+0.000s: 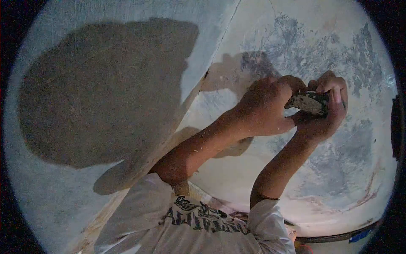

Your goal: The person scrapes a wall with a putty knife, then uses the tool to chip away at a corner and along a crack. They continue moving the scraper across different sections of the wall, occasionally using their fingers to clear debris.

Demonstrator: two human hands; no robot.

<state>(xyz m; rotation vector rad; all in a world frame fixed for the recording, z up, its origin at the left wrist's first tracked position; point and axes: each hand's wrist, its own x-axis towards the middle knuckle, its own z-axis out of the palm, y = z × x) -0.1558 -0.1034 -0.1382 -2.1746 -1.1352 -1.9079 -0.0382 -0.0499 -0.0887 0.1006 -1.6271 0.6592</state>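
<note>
Left hand (264, 106) and right hand (332, 108) close around a speckled block (308, 101) — largely hidden.

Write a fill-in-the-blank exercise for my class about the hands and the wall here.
1. The small block is held by ___ hands.
2. The left hand and right hand are raised before a patchy ___.
3. The T-shirt sleeves are ___.
Missing words: both; wall; white.

Head-worn fisheye, close, facing the wall (351, 144)
</note>
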